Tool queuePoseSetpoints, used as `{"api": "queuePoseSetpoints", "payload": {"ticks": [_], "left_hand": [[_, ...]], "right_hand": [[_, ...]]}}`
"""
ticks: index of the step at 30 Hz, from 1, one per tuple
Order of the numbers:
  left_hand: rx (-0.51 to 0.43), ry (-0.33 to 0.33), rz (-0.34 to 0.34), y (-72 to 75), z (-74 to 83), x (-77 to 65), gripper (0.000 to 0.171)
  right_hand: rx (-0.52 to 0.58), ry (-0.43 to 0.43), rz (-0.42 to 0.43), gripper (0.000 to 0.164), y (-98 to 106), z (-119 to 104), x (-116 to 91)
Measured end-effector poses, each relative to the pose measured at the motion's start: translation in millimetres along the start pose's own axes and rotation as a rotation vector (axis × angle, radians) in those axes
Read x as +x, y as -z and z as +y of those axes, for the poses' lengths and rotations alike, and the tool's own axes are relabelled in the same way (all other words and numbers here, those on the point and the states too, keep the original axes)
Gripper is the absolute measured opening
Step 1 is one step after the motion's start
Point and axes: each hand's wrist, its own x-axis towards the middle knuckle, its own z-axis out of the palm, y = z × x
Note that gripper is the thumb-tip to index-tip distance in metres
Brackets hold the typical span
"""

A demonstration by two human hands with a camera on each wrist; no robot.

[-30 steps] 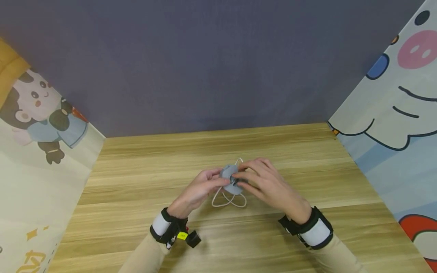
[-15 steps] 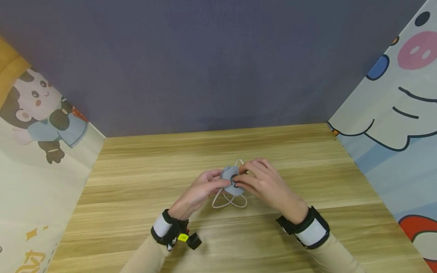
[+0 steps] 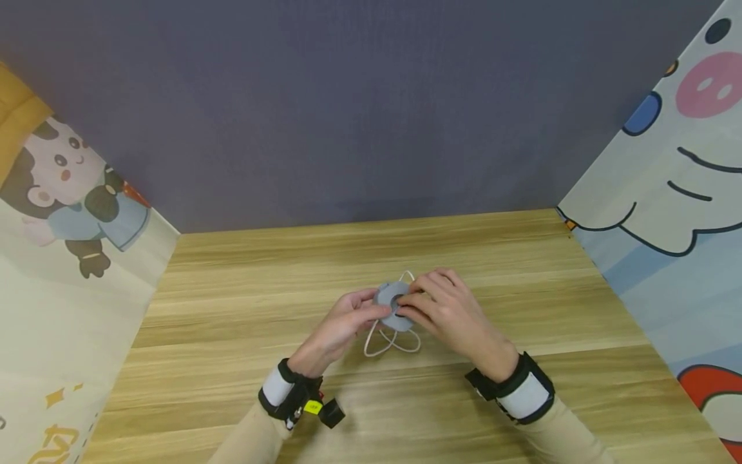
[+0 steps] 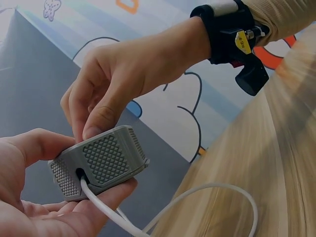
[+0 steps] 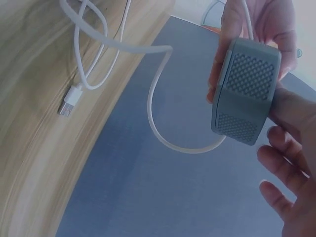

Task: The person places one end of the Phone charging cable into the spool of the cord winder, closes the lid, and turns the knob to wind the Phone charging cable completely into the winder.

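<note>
A grey eight-sided cable winder [image 3: 384, 296] with studded edges [image 4: 106, 160] is held above the table between both hands. My left hand [image 3: 342, 322] grips its left side, thumb on the upper face and fingers beneath. Over the round opening in that face, my right hand [image 3: 452, 316] pinches at the middle with thumb and fingertips; what exactly lies between them is hidden. A white cable [image 4: 217, 186] comes out of slots in the winder's sides and hangs in loops. In the right wrist view the cable's USB plug [image 5: 69, 101] lies over the wood.
The wood-grain table [image 3: 261, 270] spreads beneath both hands. A dark grey panel [image 3: 371, 116] stands behind it. Printed cartoon panels flank it on the left [image 3: 81, 245] and right [image 3: 655, 187]. Each wrist wears a strapped camera [image 3: 332, 412].
My right hand's fingers have shifted slightly at the winder's middle, and the right wrist has moved a little left. The dark piece between the fingertips shows less. The left hand keeps its grip.
</note>
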Motion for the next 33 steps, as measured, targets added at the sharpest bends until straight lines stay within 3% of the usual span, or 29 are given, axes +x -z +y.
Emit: {"api": "queuePoseSetpoints", "payload": {"ticks": [22,33], "left_hand": [[-0.045,-0.042,0.026,-5.1,-6.2,0.6,0.062],[-0.045,-0.057,0.053,-8.1,-8.2,-0.2,0.064]], "right_hand": [[-0.056,-0.156,0.058,0.021,-6,-8,-1],[-0.083,-0.172,0.099,0.045,-11,-9,-1]]}}
